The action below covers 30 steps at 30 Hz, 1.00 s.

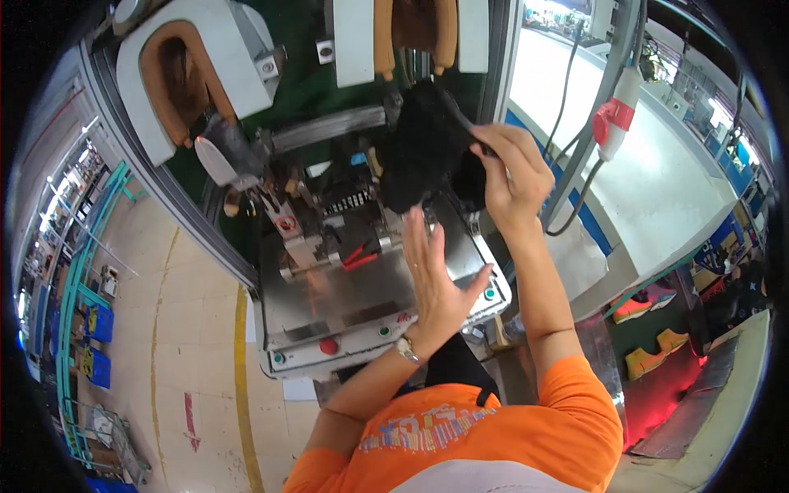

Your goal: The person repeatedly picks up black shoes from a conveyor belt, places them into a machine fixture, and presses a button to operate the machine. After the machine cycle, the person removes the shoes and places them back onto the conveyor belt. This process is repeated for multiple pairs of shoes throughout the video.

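A soft black piece, apparently a shoe upper (423, 144), sits over the right part of the machine. My right hand (519, 177) pinches its right edge between thumb and fingers. My left hand (440, 283) is open, fingers stretched out and the thumb apart. Its fingertips reach the lower edge of the black piece; whether they touch it I cannot tell. Below and to the left lies the machine's metal table (304, 300), with red-handled pliers (359, 260) on it. The part of the machine under the black piece is hidden.
Brown padded clamps (185, 90) on white blocks stand at the back. A grey pointed form (215, 160) is at left. Along the front panel are a red button (329, 346) and green ones. At right hang a red-and-white plug (616, 115) and, lower, orange uppers (653, 355) on a conveyor.
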### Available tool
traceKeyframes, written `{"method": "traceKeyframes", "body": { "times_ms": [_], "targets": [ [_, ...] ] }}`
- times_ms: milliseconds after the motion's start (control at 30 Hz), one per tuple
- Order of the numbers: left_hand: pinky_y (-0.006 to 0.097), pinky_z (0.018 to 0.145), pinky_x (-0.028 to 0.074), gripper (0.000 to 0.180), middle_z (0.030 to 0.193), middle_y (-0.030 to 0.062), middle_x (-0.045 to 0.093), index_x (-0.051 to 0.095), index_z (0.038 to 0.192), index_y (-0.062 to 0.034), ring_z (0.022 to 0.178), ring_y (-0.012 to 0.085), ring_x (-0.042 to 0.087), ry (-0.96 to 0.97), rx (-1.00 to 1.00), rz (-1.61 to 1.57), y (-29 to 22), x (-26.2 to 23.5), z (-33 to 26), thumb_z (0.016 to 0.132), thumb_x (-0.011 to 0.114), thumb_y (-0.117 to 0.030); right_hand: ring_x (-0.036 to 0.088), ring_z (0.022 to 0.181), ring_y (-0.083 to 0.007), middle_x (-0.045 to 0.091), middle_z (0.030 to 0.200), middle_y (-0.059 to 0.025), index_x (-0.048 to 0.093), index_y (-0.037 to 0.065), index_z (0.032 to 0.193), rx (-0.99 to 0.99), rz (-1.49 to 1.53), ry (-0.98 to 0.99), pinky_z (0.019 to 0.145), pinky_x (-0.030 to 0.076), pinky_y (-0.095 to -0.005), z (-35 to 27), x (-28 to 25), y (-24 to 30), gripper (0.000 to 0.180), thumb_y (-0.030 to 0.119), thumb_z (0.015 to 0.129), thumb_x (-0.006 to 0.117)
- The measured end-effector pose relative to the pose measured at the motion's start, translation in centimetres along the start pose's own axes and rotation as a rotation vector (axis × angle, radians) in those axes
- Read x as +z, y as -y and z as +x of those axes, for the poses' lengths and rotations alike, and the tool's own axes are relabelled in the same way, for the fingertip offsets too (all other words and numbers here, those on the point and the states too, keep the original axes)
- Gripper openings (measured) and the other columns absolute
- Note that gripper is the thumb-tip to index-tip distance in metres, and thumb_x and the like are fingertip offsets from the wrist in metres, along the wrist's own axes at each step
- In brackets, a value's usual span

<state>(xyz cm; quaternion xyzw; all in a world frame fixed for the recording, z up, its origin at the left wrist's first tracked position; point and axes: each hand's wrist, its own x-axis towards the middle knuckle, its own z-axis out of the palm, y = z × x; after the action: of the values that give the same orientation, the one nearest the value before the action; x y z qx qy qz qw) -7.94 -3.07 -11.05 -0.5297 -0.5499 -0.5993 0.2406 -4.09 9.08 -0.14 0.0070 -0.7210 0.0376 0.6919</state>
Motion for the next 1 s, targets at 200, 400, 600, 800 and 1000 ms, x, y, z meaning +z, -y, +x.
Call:
{"method": "traceKeyframes", "body": {
  "times_ms": [200, 400, 600, 800, 1000],
  "targets": [
    [0.062, 0.103, 0.015, 0.097, 0.143, 0.0326, 0.012, 0.016, 0.141, -0.0117, 0.132, 0.0511, 0.015, -0.004, 0.032, -0.089, -0.2, 0.7, 0.6, 0.068, 0.078, -0.027, 0.059, 0.068, -0.0237, 0.061, 0.083, -0.0100, 0.067, 0.003, 0.084, -0.067, -0.158, -0.126, 0.059, 0.046, -0.0307, 0.9, -5.8, 5.5, 0.016, 0.014, 0.072, 0.069],
    [0.056, 0.103, 0.021, 0.091, 0.143, 0.0301, 0.014, 0.016, 0.141, -0.0086, 0.130, 0.0451, 0.022, -0.018, -0.228, -0.477, -1.7, 4.3, -1.8, 0.073, 0.074, -0.024, 0.058, 0.060, -0.0207, 0.059, 0.075, -0.0097, 0.066, -0.001, 0.082, -0.015, -0.127, 0.193, 0.051, 0.045, -0.0287, 1.6, -8.5, 7.7, 0.018, 0.008, 0.067, 0.071],
    [0.034, 0.096, 0.038, 0.064, 0.131, 0.0117, 0.043, 0.035, 0.133, -0.0007, 0.115, 0.0187, 0.046, 0.495, -1.147, -1.184, -5.4, 7.1, -7.4, 0.080, 0.068, -0.014, 0.058, 0.077, -0.0223, 0.060, 0.088, -0.0085, 0.061, 0.002, 0.098, 0.283, -0.142, 0.384, 0.067, 0.045, -0.0316, 1.3, -11.7, 6.5, 0.048, 0.030, 0.063, 0.077],
    [0.041, 0.094, 0.041, 0.042, 0.118, 0.0085, 0.055, 0.049, 0.120, -0.0071, 0.109, 0.0233, 0.052, 0.437, -1.748, -1.515, -8.0, 8.8, -7.8, 0.087, 0.055, -0.032, 0.059, 0.095, -0.0248, 0.061, 0.099, -0.0154, 0.057, 0.002, 0.107, 1.311, -0.519, 0.667, 0.084, 0.045, -0.0339, -10.0, -26.8, 7.4, 0.037, 0.031, 0.085, 0.059],
    [0.047, 0.093, 0.041, 0.046, 0.121, 0.0091, 0.052, 0.050, 0.121, -0.0100, 0.114, 0.0232, 0.048, 0.728, -1.938, -1.448, -7.0, 13.6, -16.3, 0.088, 0.054, -0.041, 0.054, 0.097, -0.0124, 0.059, 0.110, -0.0037, 0.050, 0.000, 0.121, 1.844, 0.289, -0.248, 0.090, 0.041, -0.0275, -21.9, -26.7, 12.4, 0.050, 0.015, 0.077, 0.070]
  ]
}}
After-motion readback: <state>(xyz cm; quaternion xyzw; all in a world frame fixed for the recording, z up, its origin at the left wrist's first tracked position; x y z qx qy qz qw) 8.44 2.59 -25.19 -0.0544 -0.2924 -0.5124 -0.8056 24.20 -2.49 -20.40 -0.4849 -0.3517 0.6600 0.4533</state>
